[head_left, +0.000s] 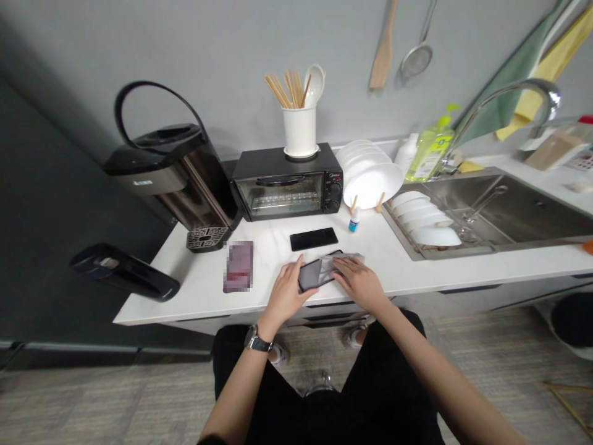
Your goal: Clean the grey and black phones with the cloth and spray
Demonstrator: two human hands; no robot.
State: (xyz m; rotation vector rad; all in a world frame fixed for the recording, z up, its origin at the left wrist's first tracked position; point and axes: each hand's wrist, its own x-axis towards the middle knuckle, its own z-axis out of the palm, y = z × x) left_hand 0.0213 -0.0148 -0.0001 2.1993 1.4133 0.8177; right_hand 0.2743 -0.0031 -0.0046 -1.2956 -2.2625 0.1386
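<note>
- The phone-shaped device (310,276) lies on the tabletop (194,295), very near its front edge, with its right end somewhat farther away than its left end.
- The left hand (286,289) is grasping the left end of this device, with the thumb on the near side and the fingers on the far side. If this hold became loose, a push toward the person could perhaps send the device over the edge to the floor (185,377).
- The right hand (359,283) has its fingers laid over a thin grey cloth (327,266) on the device's right part. I cannot tell if these fingers pinch the cloth or only press it.
- The cloth looks creased, so it might bunch under the fingers, and pressure could then be uneven, or the device could turn.
- A black smartphone-like slab (314,239) lies just beyond the device; a long stroke to the far side could knock it.
- The small white bottle (354,220) with a blue label stands upright, farther to the right. A careless reach of the right hand could tip it, and if its cap is loose, liquid might spill.
</note>
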